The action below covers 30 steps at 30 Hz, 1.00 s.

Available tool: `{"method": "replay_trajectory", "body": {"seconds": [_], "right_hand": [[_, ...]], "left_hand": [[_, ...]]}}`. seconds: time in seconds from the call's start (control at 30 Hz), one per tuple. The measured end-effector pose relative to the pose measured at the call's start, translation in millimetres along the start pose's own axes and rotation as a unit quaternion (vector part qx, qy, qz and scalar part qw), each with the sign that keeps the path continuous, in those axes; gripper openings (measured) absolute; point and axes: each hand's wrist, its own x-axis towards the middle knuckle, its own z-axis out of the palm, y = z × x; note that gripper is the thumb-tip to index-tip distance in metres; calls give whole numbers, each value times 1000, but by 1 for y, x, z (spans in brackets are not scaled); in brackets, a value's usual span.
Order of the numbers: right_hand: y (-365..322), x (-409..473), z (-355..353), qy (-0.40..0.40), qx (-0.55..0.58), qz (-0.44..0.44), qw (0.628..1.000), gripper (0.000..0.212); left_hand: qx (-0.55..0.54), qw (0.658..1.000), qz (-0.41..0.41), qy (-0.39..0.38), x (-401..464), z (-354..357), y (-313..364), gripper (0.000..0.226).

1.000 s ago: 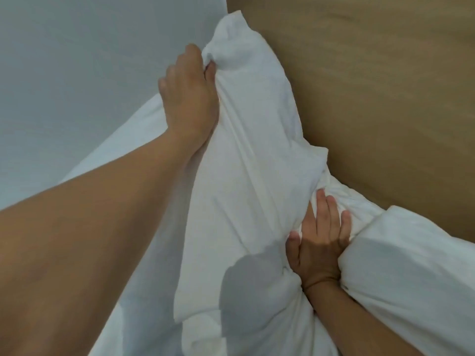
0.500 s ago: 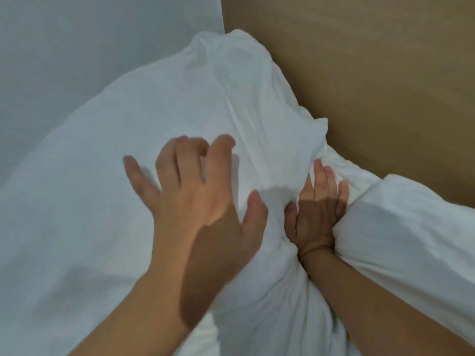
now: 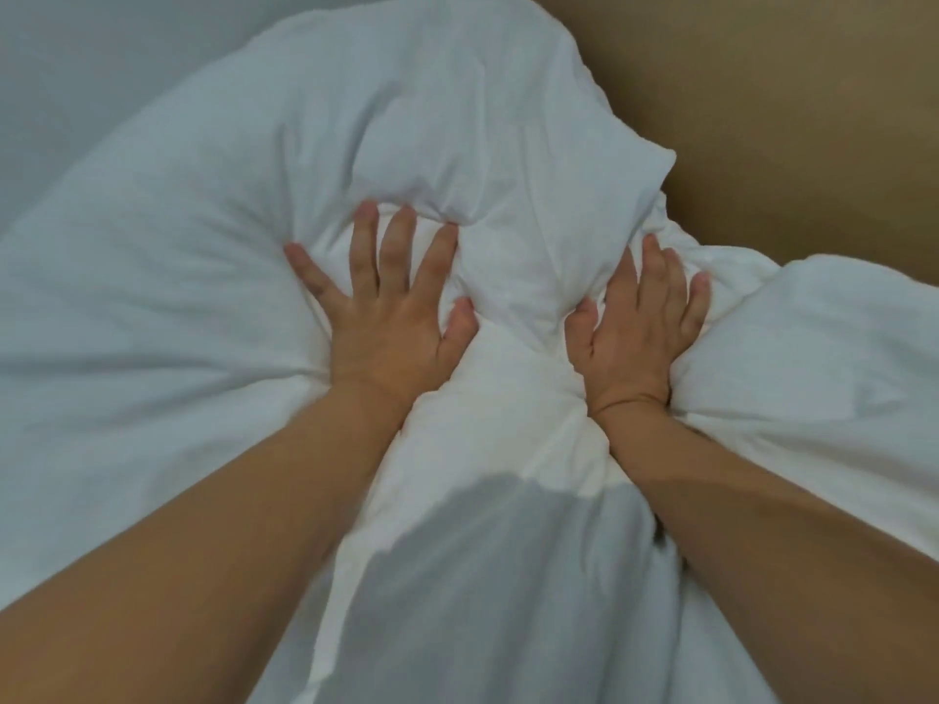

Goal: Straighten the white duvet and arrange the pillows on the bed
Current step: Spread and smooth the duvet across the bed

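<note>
Left hand at nine o'clock, fingers spread wide, and right hand at three, fingers straight, both press the pillow at twelve against the headboard. Uneven pressing could bunch its filling and leave it lopsided.

Soft, even indoor light is falling across the scene, neither harsh nor dim, and nothing is glaring. A broad grey shadow is lying over the white bedding toward six o'clock, between the forearms, suggesting light is coming from behind the viewer. The fabric toward nine o'clock is taking on a cool bluish cast. Fine detail is looking slightly smeared throughout, and the wide lens is stretching the forearms near the lower corners.
</note>
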Motion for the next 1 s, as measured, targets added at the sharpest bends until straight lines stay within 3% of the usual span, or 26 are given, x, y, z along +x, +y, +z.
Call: {"method": "replay_trajectory", "body": {"seconds": [0.13,0.23,0.3,0.37,0.43,0.5,0.57,0.7,0.9,1.0], "right_hand": [[1,2,-20,-12,7,-6,1000,54],[5,-2,-56,-95,10,1,995,64],[6,-3,-86,-122,47,9,991,62],[2,8,-110,-175,156,32,972,55],[5,8,-139,-247,284,66,924,54],[9,-6,-177,-285,313,41,905,54],[15,-33,-221,-308,342,25,887,51],[36,-90,-281,-367,173,-160,900,52],[60,-128,-337,-338,116,-154,921,52],[77,-153,-366,-329,82,-159,927,54]], "left_hand": [[3,999,-5,-35,-13,-16,0,70],[-95,981,-45,-162,-21,-41,2,58],[-164,964,-56,-203,-42,-74,11,52],[-255,947,-95,-171,-89,-114,19,54],[-284,944,-98,-136,-165,-145,36,67],[-240,956,-25,-167,-238,-157,55,76],[-191,955,-11,-226,-274,-144,59,81],[-179,946,-90,-256,-280,-133,65,76],[-180,957,-68,-218,-315,-182,98,62],[-274,938,-96,-190,-342,-211,115,54]]}}
